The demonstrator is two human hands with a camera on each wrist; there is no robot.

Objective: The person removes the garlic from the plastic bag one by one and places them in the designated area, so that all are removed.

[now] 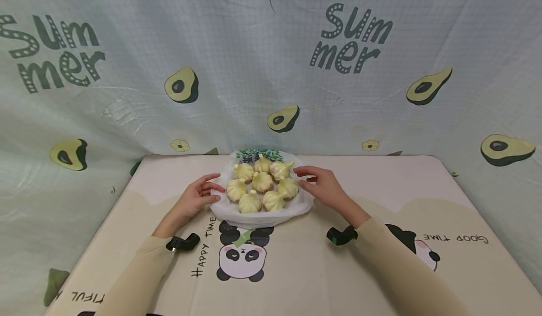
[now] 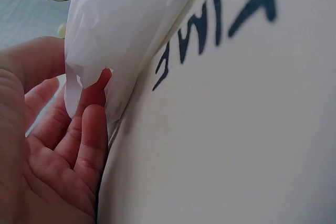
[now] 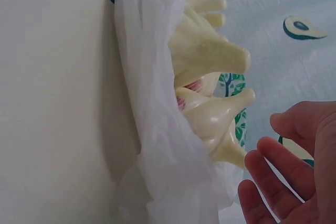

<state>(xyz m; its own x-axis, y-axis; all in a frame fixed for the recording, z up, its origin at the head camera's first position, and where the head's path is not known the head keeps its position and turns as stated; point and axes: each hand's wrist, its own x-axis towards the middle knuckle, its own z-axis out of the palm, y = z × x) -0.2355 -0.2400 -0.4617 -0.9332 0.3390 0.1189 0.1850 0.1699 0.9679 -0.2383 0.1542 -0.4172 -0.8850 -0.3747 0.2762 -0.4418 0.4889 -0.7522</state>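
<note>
handling the white bag (image 1: 258,220) and its garlic bulbs (image 1: 262,183) looks like the step in hand, and it should go best with light, even pressure from both sides of the bag. the thin plastic would likely crumple or tear under a hard tug, so i would take a broad fold of rim on each side rather than one loose flap, and keep the bag level so that the round bulbs don't roll together. the eight bulbs lie clustered inside the bag, some with their necks poking up past its rim. the left hand (image 1: 196,196) is at the bag's left side, fingers loosely bent, the thumb apart from the nearest finger; plastic hangs over some fingertips in the left wrist view, and i see no firm pinch. the nearest bulb to it sits just inside the bag's left rim. the right hand (image 1: 325,187) is at the bag's right side, fingers relaxed and spread with nothing gripped; its fingertips are just beside the bulbs inside the right rim, though i can't tell whether they touch.
</note>
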